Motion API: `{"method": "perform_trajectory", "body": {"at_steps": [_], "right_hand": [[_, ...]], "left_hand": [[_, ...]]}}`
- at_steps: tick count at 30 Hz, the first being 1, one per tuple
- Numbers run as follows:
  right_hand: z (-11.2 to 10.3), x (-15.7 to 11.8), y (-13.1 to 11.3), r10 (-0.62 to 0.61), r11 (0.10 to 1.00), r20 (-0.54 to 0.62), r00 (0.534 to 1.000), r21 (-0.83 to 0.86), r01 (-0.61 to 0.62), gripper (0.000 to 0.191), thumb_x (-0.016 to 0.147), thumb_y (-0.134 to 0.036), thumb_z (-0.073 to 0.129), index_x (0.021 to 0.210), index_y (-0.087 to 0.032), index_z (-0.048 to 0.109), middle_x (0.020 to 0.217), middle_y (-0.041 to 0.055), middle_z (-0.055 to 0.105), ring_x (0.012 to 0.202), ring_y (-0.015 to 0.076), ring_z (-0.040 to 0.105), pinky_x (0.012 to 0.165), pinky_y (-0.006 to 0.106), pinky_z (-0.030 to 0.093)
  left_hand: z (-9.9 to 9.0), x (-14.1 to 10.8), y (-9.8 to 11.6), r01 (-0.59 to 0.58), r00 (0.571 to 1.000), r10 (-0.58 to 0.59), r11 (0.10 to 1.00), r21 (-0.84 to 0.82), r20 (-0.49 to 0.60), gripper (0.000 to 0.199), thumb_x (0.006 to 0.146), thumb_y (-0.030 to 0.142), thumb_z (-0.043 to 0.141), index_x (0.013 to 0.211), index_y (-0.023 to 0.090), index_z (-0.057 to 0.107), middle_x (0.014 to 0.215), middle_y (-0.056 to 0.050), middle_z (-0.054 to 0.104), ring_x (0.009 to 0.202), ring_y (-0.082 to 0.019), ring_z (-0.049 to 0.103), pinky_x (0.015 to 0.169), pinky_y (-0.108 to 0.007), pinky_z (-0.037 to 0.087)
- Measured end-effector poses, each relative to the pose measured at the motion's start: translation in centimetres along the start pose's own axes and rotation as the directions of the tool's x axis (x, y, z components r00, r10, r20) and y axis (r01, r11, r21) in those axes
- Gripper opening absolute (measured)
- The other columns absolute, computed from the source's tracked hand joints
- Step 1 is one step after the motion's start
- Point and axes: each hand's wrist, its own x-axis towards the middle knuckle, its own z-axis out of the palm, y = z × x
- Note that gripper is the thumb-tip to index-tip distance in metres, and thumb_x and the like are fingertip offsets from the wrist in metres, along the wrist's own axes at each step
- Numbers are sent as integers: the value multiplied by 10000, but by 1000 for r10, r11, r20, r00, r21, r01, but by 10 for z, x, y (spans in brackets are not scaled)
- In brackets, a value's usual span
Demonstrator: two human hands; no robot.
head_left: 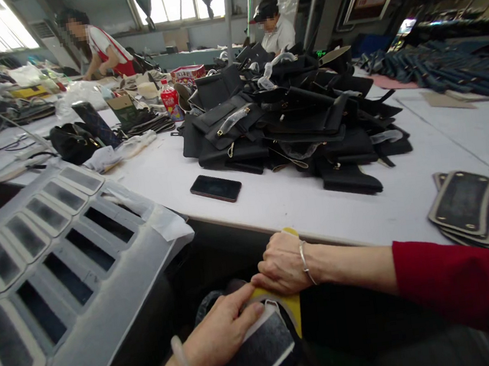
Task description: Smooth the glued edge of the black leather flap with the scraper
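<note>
Low at the front, over my lap, is a dark panel with a pale edge (268, 346). My left hand (220, 331), with a pale bangle on its wrist, grips its upper left edge; the thumb lies on the pale border and the other fingers are partly hidden. A bright yellow flat piece (294, 310) shows beside the panel and also above my right hand (281, 264). That hand, wearing a silver bracelet, is closed around the yellow piece just below the table edge, its fingertips meeting my left index finger. Exactly what the yellow piece is, I cannot tell.
At the left, bordered dark panels (2, 260) lie in rows on a pale covered board (117, 270). On the white table (160, 184) are a phone (216, 188), a heap of black leather pieces (289, 112), a red bottle (171, 100) and stacked panels (463, 203). Two people work behind.
</note>
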Motion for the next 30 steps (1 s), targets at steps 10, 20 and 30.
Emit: {"method": "perform_trajectory", "body": {"at_steps": [10, 20, 30], "right_hand": [[-4, -7, -13, 118, 993, 70, 990, 3, -119, 595, 1022, -378, 271, 717, -166, 736, 681, 98, 743, 606, 267, 713, 489, 310, 351], [-6, -10, -23, 214, 977, 127, 968, -5, -215, 630, 1030, -403, 244, 726, -160, 740, 698, 135, 744, 663, 276, 727, 570, 323, 444], [6, -16, -45, 329, 943, 138, 934, 11, -333, 643, 1031, -385, 204, 758, -181, 749, 753, 123, 757, 696, 287, 735, 616, 344, 485]], "left_hand": [[2, 0, 2, -48, 999, 49, 998, 39, -12, 247, 984, 393, 431, 1044, 259, 630, 943, 29, 692, 873, -156, 642, 775, -224, 396], [2, -4, 6, -48, 998, 51, 994, 97, -32, 213, 977, 367, 415, 922, 250, 585, 794, 30, 633, 756, -160, 609, 677, -242, 342], [8, -7, 1, -70, 996, 77, 988, 141, -41, 251, 967, 378, 404, 918, 243, 609, 782, 17, 647, 720, -168, 600, 661, -247, 347]]}}
